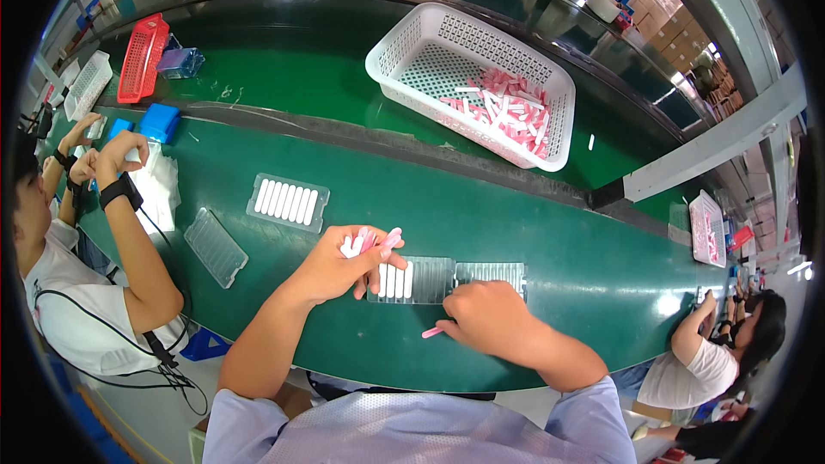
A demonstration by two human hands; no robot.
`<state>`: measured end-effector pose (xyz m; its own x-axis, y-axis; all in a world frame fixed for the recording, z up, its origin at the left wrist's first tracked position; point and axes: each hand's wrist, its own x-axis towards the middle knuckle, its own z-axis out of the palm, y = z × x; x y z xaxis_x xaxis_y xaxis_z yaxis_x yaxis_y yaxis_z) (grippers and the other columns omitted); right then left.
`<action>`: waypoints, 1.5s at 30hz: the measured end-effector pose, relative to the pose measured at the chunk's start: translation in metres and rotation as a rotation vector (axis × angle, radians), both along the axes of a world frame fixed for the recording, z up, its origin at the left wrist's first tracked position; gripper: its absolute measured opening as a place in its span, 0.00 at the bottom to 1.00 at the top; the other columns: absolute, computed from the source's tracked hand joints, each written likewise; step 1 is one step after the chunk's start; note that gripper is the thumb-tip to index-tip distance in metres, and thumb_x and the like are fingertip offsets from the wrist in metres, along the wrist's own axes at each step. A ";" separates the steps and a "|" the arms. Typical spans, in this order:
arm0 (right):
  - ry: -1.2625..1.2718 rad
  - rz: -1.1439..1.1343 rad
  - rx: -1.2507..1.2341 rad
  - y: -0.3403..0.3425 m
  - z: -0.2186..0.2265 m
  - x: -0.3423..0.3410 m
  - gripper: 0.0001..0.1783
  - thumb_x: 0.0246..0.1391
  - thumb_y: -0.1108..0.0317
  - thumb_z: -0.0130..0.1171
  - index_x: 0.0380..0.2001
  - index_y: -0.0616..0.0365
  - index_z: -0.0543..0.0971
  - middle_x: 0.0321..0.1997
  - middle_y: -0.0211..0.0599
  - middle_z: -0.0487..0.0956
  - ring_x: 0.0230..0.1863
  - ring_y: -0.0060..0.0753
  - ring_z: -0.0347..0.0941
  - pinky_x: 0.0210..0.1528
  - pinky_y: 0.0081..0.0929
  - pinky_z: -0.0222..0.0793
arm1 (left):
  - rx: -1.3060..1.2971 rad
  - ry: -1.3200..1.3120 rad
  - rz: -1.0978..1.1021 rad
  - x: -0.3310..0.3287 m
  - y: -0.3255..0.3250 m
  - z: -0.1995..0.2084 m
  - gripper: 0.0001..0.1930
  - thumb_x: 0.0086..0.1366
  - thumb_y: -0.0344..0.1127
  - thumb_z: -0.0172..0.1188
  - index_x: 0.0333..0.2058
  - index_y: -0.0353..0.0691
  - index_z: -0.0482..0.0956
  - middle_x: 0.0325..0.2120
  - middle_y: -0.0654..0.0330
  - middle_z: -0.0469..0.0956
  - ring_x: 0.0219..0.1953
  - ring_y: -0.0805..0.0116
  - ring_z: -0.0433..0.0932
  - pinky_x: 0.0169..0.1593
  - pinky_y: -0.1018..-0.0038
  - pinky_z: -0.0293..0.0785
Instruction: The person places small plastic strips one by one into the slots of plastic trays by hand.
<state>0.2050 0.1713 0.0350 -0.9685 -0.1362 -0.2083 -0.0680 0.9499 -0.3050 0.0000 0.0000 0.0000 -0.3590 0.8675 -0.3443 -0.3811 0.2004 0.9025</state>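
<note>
We wear a light blue shirt of finely checked fabric with short sleeves ending above the elbows. Our forearms are bare. Our left hand and right hand carry no gloves.

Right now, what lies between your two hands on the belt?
In the head view, a clear slotted tray, partly filled with white tubes, lies between the left hand and right hand.

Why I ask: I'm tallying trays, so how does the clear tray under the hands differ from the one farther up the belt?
The tray under the hands holds white sticks only in its left slots; the farther tray is filled across. The left hand overlaps the near one; the farther lies untouched. Both are clear, ribbed, flat on the green belt.
</note>
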 end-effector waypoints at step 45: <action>0.564 -0.144 -0.273 0.006 -0.016 -0.019 0.19 0.49 0.62 0.73 0.43 0.56 0.83 0.46 0.36 0.79 0.48 0.42 0.75 0.55 0.40 0.67 | 0.024 -0.040 -0.069 0.001 -0.002 0.007 0.15 0.73 0.34 0.59 0.53 0.31 0.79 0.40 0.50 0.87 0.21 0.77 0.79 0.20 0.80 0.73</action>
